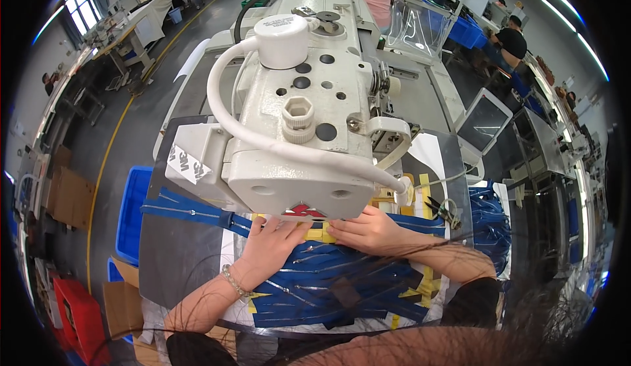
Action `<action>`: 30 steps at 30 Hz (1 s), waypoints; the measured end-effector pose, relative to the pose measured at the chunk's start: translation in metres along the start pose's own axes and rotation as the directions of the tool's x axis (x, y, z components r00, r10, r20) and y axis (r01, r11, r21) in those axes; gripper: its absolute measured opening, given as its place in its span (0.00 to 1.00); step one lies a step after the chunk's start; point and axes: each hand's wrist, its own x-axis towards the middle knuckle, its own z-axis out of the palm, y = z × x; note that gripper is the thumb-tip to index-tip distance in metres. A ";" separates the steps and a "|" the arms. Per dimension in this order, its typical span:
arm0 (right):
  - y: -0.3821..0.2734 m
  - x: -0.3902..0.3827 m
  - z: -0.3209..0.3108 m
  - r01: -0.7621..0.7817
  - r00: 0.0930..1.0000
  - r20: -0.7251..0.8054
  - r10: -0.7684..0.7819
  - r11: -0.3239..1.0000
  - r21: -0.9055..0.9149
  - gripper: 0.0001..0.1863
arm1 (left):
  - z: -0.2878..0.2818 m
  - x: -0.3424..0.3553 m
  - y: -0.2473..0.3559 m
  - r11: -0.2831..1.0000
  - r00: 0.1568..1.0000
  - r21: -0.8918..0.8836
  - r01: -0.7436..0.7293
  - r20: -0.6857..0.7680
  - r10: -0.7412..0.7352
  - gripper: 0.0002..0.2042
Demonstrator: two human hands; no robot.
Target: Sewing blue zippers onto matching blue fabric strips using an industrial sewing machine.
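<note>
A large white sewing machine head [299,175] fills the middle of the head view, hiding its needle area and the work beneath. Just under its front edge, my left hand [273,244] lies with fingers spread over a blue zipper strip [190,211] that runs out to the left. My right hand [369,232] rests opposite, its fingers stretched and pressed down beside a yellow plate [319,233]. Machine and hand partly cover those fingers. Between both hands and my body, several blue zippers [322,280] with metal teeth lie side by side.
A blue bin [135,215] stands left of the table, above cardboard boxes [121,300] and a red container [79,313]. To the right are a heap of blue zippers [490,224], small snips [444,211] and a tilted screen [485,121]. Other people sit at work farther back.
</note>
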 end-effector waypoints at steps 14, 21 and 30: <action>0.000 0.001 0.006 0.013 0.996 -0.093 -0.016 0.999 -0.031 0.17 | -0.009 0.004 0.000 0.995 1.000 0.095 -0.020 -0.004 0.021 0.15; 0.001 0.002 0.012 0.004 0.997 -0.075 -0.006 1.000 -0.025 0.16 | -0.010 0.005 -0.008 0.992 1.000 0.119 -0.031 0.002 0.031 0.15; 0.013 0.002 0.023 -0.055 0.992 -0.109 0.058 0.998 0.028 0.15 | 0.018 0.014 -0.055 0.945 0.943 -0.256 0.202 0.311 -0.118 0.21</action>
